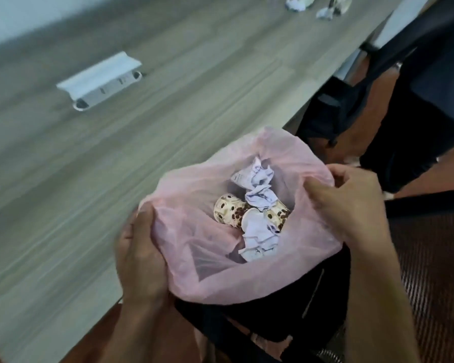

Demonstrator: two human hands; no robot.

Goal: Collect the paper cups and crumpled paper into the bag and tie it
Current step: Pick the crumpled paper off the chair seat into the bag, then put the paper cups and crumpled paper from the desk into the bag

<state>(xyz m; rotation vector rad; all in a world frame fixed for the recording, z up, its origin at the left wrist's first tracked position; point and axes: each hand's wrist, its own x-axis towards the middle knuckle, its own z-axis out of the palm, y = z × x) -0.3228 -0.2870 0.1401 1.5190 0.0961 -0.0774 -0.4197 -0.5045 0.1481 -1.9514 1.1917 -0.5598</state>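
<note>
Left hand (139,255) and right hand (351,203) gripping opposite rims of open pink bag (194,231); between them, inside, paper cups (228,209) and crumpled paper (257,237).

There is one pink plastic bag (194,231), and two hands hold its rim: one left hand (139,258) and one right hand (349,203). Inside the bag I count two paper cups (230,210) with a brown bean pattern and three crumpled papers (257,174). On the table (142,158) lies one white socket box (100,81). At the far end are perhaps three more pieces of litter (296,3), too blurred for a sure count.
</note>
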